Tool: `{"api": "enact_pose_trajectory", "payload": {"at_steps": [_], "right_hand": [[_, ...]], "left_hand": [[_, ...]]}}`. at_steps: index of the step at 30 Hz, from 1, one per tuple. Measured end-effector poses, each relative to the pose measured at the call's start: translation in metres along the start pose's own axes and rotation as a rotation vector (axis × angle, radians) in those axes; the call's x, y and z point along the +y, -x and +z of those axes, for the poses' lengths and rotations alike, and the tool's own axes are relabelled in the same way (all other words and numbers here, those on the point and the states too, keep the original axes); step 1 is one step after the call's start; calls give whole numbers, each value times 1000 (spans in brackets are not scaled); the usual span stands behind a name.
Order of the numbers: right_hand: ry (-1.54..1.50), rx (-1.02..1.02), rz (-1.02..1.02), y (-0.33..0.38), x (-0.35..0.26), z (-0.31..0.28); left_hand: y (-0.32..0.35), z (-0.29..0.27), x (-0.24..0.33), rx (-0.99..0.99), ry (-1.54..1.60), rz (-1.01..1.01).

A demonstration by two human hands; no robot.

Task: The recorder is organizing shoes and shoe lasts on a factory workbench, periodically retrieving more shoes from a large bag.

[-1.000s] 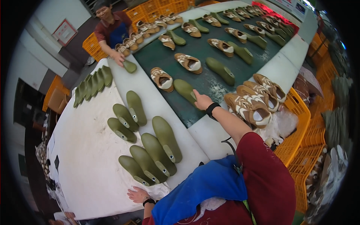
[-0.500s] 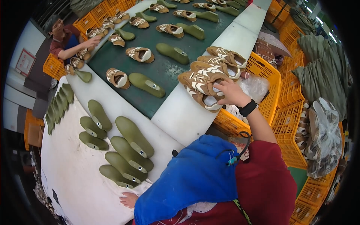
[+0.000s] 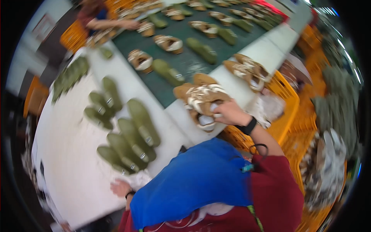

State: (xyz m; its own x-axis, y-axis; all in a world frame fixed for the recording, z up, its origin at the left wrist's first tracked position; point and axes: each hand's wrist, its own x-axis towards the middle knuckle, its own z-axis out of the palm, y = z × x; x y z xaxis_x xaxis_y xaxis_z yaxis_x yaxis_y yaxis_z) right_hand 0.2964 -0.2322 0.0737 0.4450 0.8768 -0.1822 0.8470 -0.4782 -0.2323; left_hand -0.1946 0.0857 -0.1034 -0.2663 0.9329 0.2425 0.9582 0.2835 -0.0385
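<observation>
At the edge of the worktable, my right hand (image 3: 232, 112), with a dark wristband, is closed on the heel opening of a brown-and-white shoe upper (image 3: 203, 94). Beneath it is another shoe upper (image 3: 206, 125), partly covered; whether the hand also grips that one I cannot tell. Further along the white ledge sit more brown shoe uppers (image 3: 249, 71). My left hand (image 3: 120, 187) rests on the white tabletop (image 3: 73, 154) with its fingers stretched out, a little blurred. Near it lie several green shoe lasts (image 3: 133, 143) in a row.
A green conveyor belt (image 3: 154, 54) carries pairs of uppers and lasts. On the far left are more lasts (image 3: 71, 75). Yellow crates (image 3: 288, 92) stand to the right, one holding clear plastic. Across the belt a person (image 3: 94, 17) reaches toward a shoe.
My right hand has drawn a shoe upper nearer and leftward, apart from others on the ledge. My left hand shows more of its wrist. The whole view has shifted and blurred.
</observation>
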Motion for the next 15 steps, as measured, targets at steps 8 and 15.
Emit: {"api": "enact_pose_trajectory", "payload": {"at_steps": [8,15], "right_hand": [[-155,110,20,3,7,-14],[-223,325,168,8,25,-26]], "left_hand": [[12,-23,37,-40,80,-146],[9,-27,35,-83,125,-194]]}}
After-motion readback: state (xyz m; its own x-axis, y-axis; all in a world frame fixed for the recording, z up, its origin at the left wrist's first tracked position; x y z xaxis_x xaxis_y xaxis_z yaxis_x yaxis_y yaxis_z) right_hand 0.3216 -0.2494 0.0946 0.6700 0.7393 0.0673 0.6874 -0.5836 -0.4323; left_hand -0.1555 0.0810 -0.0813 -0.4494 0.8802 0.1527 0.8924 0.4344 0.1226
